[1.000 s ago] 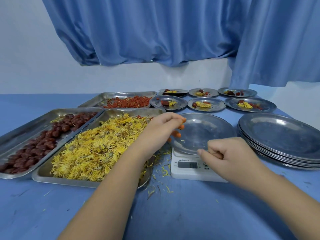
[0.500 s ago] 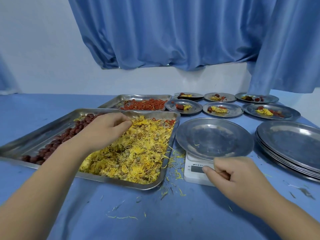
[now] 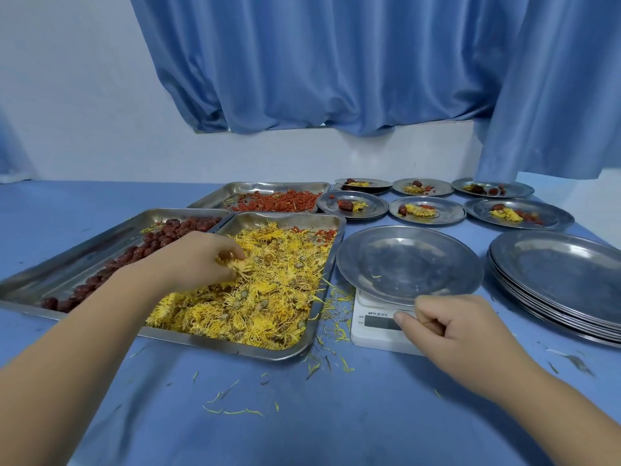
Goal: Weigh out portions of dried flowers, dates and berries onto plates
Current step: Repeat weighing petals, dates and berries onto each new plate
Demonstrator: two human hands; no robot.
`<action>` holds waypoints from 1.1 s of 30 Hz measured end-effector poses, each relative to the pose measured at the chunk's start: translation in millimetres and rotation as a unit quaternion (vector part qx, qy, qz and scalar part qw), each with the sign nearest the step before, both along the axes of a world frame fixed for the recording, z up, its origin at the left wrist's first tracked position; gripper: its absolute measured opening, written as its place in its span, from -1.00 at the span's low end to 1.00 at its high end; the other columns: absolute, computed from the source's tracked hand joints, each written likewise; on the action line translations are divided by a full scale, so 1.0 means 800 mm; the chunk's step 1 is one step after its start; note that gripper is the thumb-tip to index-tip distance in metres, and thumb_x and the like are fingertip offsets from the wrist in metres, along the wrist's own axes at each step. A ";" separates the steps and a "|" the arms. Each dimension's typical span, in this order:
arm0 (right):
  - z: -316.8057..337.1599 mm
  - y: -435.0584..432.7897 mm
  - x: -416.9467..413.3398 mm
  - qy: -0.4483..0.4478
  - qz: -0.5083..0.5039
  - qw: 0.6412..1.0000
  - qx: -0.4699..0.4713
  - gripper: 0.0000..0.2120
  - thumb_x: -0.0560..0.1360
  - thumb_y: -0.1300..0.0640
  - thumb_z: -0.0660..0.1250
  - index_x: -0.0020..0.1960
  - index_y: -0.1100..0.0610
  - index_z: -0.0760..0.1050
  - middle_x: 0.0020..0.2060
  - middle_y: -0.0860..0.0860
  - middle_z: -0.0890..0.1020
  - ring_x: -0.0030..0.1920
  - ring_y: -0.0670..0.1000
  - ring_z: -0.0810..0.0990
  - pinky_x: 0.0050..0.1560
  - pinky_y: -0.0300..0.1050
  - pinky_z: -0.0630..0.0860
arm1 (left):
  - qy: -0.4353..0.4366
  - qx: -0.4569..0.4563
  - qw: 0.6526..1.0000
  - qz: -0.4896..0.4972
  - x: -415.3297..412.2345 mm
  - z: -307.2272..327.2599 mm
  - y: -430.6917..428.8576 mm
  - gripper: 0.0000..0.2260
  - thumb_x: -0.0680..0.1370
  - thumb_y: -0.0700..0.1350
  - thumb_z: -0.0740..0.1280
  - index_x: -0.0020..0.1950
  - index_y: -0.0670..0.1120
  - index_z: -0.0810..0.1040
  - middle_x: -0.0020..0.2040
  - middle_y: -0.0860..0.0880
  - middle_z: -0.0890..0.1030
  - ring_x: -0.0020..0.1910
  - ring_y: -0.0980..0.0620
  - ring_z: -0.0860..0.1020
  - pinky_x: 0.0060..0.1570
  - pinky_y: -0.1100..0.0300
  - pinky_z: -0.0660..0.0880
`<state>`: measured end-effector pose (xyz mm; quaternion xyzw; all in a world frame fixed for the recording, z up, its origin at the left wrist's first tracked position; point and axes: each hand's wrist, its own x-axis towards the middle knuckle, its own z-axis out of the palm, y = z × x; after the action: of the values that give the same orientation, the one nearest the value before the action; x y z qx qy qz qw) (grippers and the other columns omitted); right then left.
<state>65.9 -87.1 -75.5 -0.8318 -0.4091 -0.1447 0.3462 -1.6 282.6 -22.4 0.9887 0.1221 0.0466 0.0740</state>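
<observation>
Steel flower tray (image 3: 289,351) sits left of centre on the blue table (image 3: 302,415), long axis running near-to-far and leaning slightly right. Date tray (image 3: 67,260) lies along its left rim, parallel; the rims meet at the far end. Berry tray (image 3: 268,188) is behind both, long axis crosswise.

Left hand (image 3: 195,260) is over the dried flowers (image 3: 262,297), fingertips pinching a yellow clump (image 3: 240,265) just above the pile, fingers pointing right toward the plate.

Empty plate (image 3: 406,260) sits on the white scale (image 3: 373,338) and overhangs it on all sides. Its left rim is close to the flower tray's right rim, not touching. The narrow strip between them is littered with loose petals (image 3: 332,327).

Right hand (image 3: 450,326) is a loose fist with nothing visible in it, thumb at the scale's front edge; contact probable, can't confirm.

Plate stack (image 3: 554,277) is just right of the scale. Six filled plates (image 3: 426,210) sit in two rows at the back. Open cloth along the near edge.
</observation>
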 end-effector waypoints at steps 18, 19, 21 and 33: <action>0.014 -0.012 0.010 -0.004 -0.035 0.997 0.073 -0.50 0.45 0.10 0.37 -0.44 0.06 0.08 -0.56 -0.02 0.19 -0.49 -0.04 0.18 -0.45 -0.06 0.23 | -0.084 -0.275 0.949 -0.126 0.048 0.026 -0.138 -0.82 0.62 0.08 0.22 0.04 0.19 0.62 -0.09 0.23 0.65 -0.14 0.21 0.63 -0.05 0.10 0.54; 0.015 -0.013 0.012 -0.002 -0.041 0.996 0.077 -0.50 0.45 0.11 0.37 -0.44 0.06 0.08 -0.56 -0.01 0.20 -0.49 -0.04 0.19 -0.44 -0.04 0.25 | -0.081 -0.267 0.950 -0.140 0.059 0.024 -0.154 -0.82 0.61 0.10 0.21 0.04 0.18 0.61 -0.08 0.26 0.64 -0.15 0.26 0.62 -0.10 0.16 0.51; 0.014 -0.015 0.017 0.003 -0.053 0.995 0.086 -0.51 0.45 0.10 0.37 -0.45 0.07 0.09 -0.56 -0.01 0.20 -0.49 -0.05 0.20 -0.43 -0.03 0.27 | -0.075 -0.259 0.950 -0.159 0.080 0.022 -0.182 -0.83 0.60 0.10 0.22 0.02 0.17 0.62 -0.09 0.28 0.63 -0.16 0.32 0.59 -0.15 0.27 0.44; 0.006 -0.022 0.034 0.015 -0.069 0.993 0.098 -0.51 0.45 0.06 0.38 -0.44 0.07 0.11 -0.56 -0.04 0.23 -0.48 -0.05 0.21 -0.42 -0.04 0.26 | -0.004 -0.119 0.977 -0.178 0.140 -0.003 -0.227 -0.65 0.60 0.10 0.25 0.37 0.07 0.49 0.39 0.06 0.47 0.31 0.08 0.43 0.16 0.26 0.27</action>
<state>93.1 -105.0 -71.0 -0.8224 -0.3290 -0.1953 0.4210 110.6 100.7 -24.8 0.9785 -0.0512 0.0217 0.1988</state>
